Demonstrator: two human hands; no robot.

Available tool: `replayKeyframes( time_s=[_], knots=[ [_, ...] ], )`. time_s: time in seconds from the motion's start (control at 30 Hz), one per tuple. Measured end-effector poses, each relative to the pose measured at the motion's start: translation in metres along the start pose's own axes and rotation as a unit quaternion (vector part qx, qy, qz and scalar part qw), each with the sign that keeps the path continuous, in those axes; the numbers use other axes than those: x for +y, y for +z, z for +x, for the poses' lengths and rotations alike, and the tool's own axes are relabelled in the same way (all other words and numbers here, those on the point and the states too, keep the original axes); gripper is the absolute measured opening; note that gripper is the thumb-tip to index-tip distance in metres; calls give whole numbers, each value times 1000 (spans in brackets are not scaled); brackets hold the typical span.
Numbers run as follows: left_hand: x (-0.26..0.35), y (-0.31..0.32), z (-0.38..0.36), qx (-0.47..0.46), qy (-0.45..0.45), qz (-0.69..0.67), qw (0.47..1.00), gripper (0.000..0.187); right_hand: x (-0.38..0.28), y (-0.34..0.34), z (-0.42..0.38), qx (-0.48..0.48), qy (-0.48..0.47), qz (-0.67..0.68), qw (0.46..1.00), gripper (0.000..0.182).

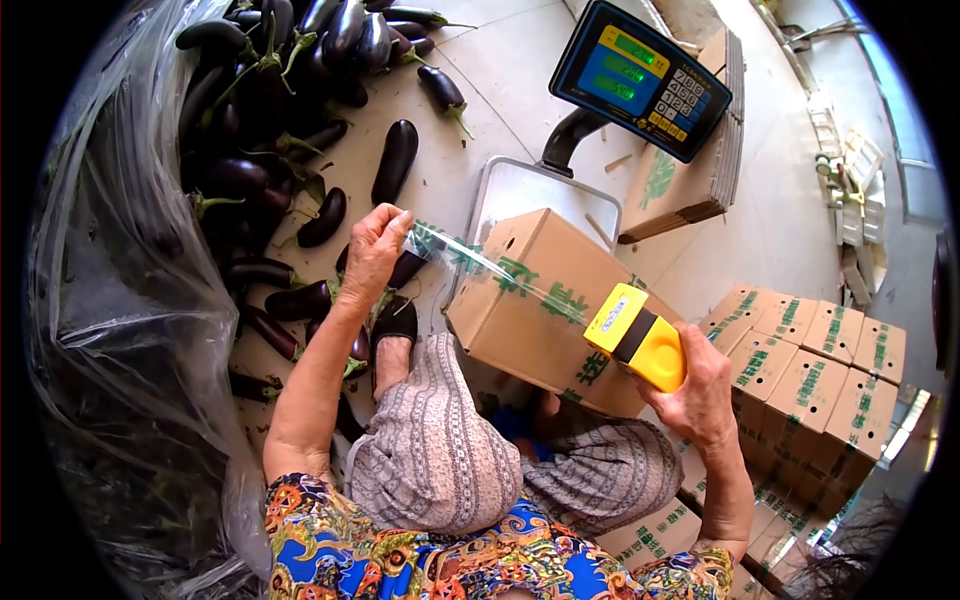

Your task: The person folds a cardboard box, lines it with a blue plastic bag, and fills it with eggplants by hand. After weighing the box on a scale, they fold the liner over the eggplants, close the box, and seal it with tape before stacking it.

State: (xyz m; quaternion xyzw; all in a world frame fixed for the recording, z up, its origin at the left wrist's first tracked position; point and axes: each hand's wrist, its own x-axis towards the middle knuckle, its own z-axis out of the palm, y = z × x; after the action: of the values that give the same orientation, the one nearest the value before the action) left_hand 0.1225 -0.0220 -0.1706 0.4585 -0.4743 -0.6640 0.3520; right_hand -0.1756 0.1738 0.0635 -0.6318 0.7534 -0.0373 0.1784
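My left hand (376, 252) is closed, pinching the free end of a strip of clear tape (470, 258). The strip stretches above a brown cardboard box (490, 325) to a yellow tape dispenser (636, 338). Wrapped round the dispenser's far side is my right hand (695, 385), above the box's right end. The box, printed with green characters, lies tilted partly over the metal plate of a scale (520, 190). The scale's display (640, 80) stands behind it, lit with green digits.
Many eggplants (240, 180) lie on the floor at the left, beside a sheet of clear plastic (130, 290). Stacked, taped boxes (800, 390) stand at the right. Flattened cardboard (690, 180) leans behind the display. My knees (440, 440) are just below the box.
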Motion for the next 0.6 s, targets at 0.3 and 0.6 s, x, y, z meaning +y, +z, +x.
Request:
replayKeyframes(
  time_s=[0.3,0.6],
  knots=[
    [-87,53,-1,8,54,174,983,20,6,15,4,-19,-8,-19,1000,54],
    [-85,79,-15,-29,106,237,965,20,8,22,6,-4,-2,7,1000,55]
  ],
)
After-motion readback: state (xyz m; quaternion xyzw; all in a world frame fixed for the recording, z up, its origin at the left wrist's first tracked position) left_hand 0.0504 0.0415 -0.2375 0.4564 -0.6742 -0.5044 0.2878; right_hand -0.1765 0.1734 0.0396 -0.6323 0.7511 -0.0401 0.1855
